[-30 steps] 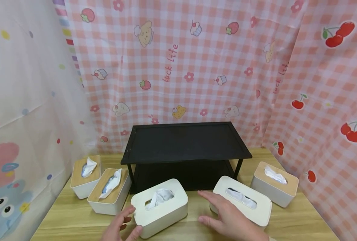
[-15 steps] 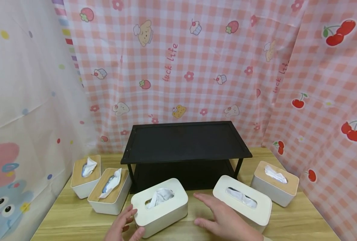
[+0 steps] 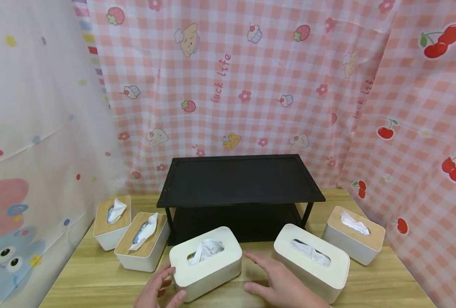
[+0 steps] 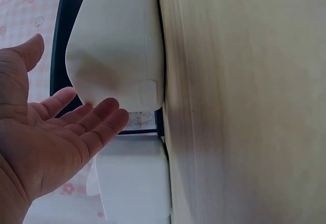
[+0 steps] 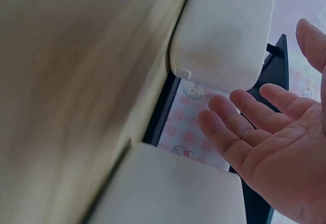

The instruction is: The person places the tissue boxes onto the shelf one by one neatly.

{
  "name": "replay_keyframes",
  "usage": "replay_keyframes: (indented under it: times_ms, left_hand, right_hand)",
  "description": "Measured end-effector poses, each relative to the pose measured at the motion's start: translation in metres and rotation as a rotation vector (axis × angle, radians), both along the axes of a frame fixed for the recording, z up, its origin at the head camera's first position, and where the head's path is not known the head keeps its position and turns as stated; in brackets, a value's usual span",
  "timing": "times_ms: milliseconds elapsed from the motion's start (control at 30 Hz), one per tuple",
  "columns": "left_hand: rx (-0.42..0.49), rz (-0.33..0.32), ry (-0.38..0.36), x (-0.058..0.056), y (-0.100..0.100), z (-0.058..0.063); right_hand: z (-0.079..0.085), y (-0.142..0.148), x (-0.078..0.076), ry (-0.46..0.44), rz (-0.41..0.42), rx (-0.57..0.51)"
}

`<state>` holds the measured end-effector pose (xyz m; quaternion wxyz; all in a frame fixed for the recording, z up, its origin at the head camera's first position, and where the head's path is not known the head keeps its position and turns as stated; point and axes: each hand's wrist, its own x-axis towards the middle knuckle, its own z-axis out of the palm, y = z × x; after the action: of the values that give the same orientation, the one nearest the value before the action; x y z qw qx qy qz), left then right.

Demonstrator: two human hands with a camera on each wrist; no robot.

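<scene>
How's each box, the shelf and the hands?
Left hand: holding nothing
Right hand: holding nothing
Left white-lidded box: upright, tissue showing
Right white-lidded box: upright, tissue showing
Leftmost wood-lidded box: upright, tissue showing
Second wood-lidded box: upright, tissue showing
Right wood-lidded box: upright, tissue showing
Black shelf: standing upright

Low in the head view, the left hand (image 3: 158,291) and right hand (image 3: 278,283) are bare. Fine creases line both palms (image 4: 46,147) in the wrist views.
</scene>
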<state>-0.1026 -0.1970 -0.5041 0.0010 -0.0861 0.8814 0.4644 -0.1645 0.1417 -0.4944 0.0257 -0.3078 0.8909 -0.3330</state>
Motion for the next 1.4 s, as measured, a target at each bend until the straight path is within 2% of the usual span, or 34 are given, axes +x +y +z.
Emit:
replay_keyframes:
  times_ms: [200,333,667,967,1233,1400]
  left_hand:
    - [0.000,-0.004,0.018,0.001,0.000,-0.002]
    - [0.011,0.003,0.013,0.002,-0.002,-0.005]
    - [0.046,-0.013,-0.068,-0.003,-0.005,-0.010]
    - [0.083,-0.023,-0.109,-0.006,-0.006,-0.010]
    - [0.080,-0.004,-0.124,-0.007,-0.005,-0.013]
    - [0.144,0.000,-0.145,-0.007,-0.004,-0.014]
  right_hand:
    - [-0.007,-0.004,0.000,-0.126,0.002,-0.038]
    - [-0.010,-0.006,-0.001,-0.121,-0.001,-0.044]
    - [-0.011,-0.011,-0.004,-0.106,0.018,-0.095]
    - [-0.009,-0.014,-0.006,-0.159,0.011,-0.140]
    - [-0.016,-0.017,-0.012,-0.179,0.007,-0.213]
    - [-0.020,-0.020,-0.015,-0.234,0.009,-0.283]
